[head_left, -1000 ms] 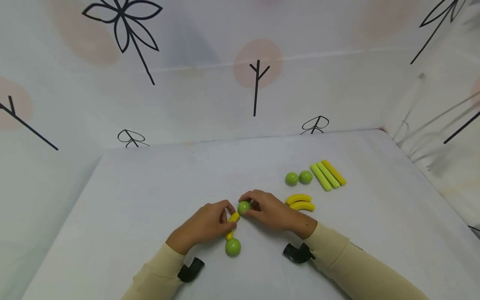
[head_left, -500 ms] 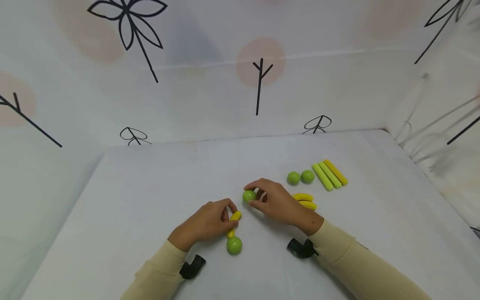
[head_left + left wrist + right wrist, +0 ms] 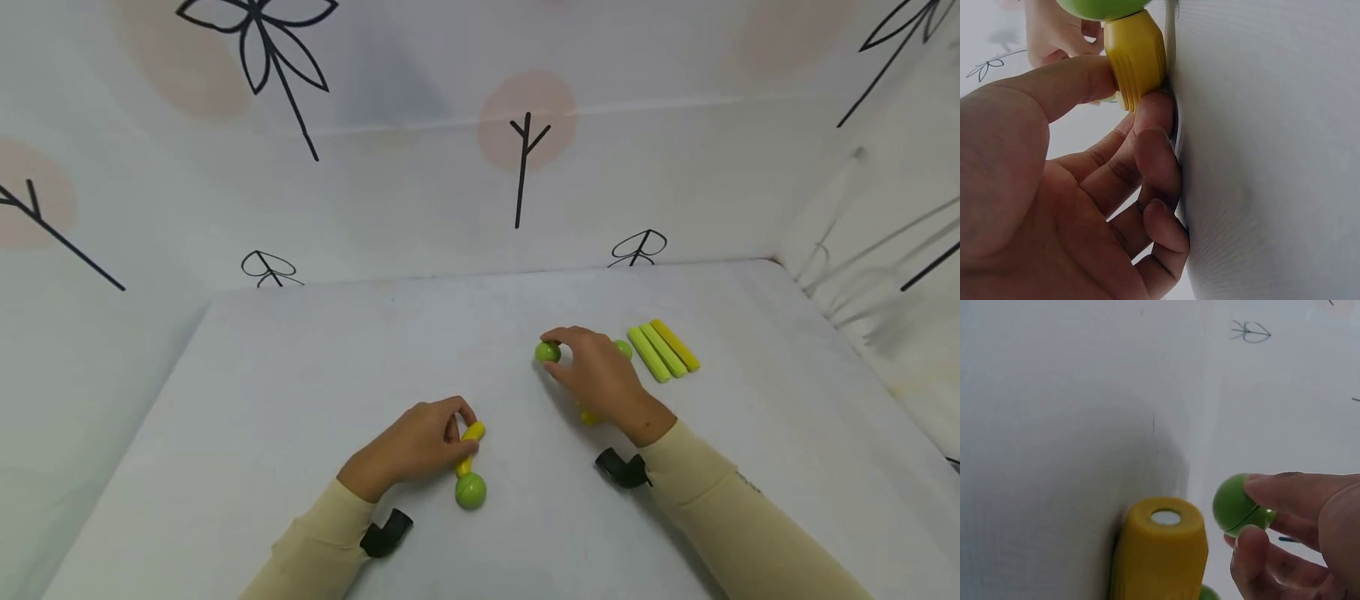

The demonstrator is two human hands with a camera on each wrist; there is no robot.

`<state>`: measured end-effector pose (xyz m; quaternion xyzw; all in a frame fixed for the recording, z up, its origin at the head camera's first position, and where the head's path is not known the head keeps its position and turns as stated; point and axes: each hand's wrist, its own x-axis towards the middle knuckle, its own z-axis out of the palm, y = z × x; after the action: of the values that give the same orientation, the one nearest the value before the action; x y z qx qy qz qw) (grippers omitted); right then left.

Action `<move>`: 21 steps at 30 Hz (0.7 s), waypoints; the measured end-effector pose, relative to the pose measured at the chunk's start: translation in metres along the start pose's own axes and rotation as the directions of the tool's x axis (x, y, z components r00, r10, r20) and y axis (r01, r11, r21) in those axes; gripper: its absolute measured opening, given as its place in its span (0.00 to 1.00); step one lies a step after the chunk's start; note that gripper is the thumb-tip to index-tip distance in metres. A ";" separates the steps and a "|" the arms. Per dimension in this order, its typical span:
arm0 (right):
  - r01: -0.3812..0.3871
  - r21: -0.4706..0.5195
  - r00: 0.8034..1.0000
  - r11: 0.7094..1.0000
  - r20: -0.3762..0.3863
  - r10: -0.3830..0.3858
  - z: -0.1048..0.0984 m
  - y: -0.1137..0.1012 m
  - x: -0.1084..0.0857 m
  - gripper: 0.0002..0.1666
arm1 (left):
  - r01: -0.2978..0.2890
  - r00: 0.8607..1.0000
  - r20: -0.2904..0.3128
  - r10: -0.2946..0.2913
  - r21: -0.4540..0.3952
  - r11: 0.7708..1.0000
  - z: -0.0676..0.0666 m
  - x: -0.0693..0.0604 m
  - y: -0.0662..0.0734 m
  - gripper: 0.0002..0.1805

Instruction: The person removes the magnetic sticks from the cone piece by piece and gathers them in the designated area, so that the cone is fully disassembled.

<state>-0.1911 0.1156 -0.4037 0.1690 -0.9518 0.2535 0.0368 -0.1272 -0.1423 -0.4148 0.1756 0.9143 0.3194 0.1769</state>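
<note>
My left hand pinches a yellow curved toy stick between thumb and fingertips, low over the white tabletop. A green ball touches the stick's near end; in the left wrist view the stick meets that ball. Farther back and to the right, my right hand holds another green ball between thumb and fingers. The right wrist view shows this ball with a seam around it. A third green ball shows partly behind the right hand.
Two light green straight sticks and a yellow one lie side by side at the back right. Yellow curved sticks are mostly hidden under the right wrist; one shows a round metallic end. A patterned cloth wall stands behind.
My right hand has carried its green ball away from the left hand, to the right and farther back, covering the other balls and curved sticks. My left hand has kept its place and grip.
</note>
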 end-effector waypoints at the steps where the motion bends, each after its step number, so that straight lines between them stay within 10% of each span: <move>1: -0.009 -0.005 1.000 1.000 0.004 0.009 -0.001 0.001 0.000 0.23 | 0.000 1.000 0.000 0.000 0.004 1.000 0.000 0.000 0.000 0.13; 21: -0.047 -0.028 0.995 0.999 0.092 0.050 0.001 0.011 0.005 0.23 | 0.007 1.000 0.008 -0.007 0.008 1.000 -0.003 0.000 0.001 0.13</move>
<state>-0.2002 0.1227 -0.4094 0.1570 -0.9594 0.2340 -0.0115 -0.1279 -0.1435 -0.4120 0.1745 0.9153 0.3145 0.1811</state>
